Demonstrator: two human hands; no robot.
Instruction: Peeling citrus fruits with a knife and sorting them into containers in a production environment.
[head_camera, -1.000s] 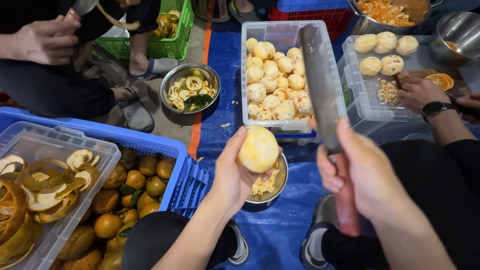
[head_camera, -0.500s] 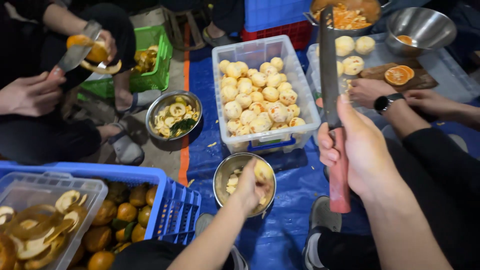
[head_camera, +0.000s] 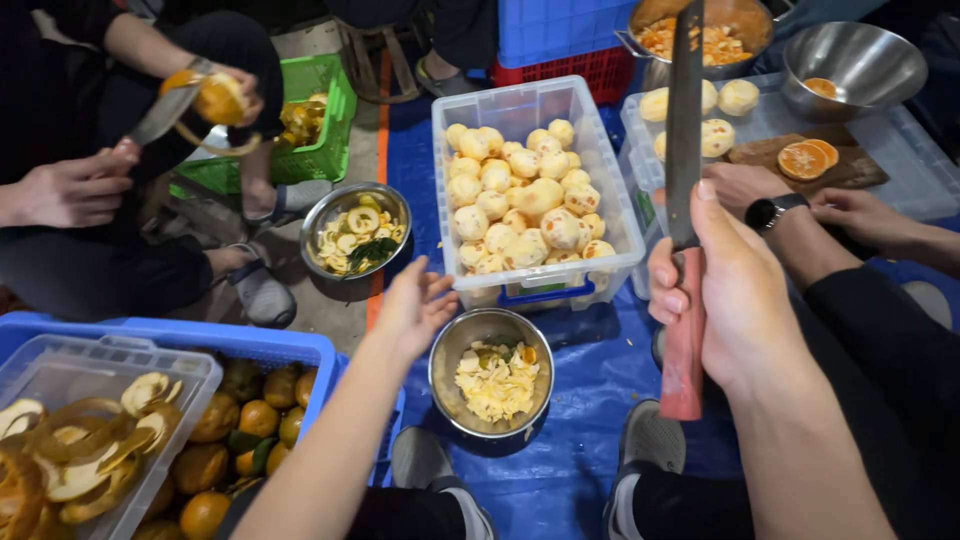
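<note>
A blue tarp (head_camera: 590, 390) carries a steel bowl (head_camera: 491, 372) and a clear tub (head_camera: 535, 180).

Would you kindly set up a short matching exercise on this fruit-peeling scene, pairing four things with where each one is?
Things:
1. knife
2. peeled fruit
3. unpeeled oranges
4. pith scraps

Places:
a. blue crate
b. right hand, blade up
c. steel bowl near the empty left hand
d. clear tub

Pairs: 1-b, 2-d, 3-a, 4-c
</note>
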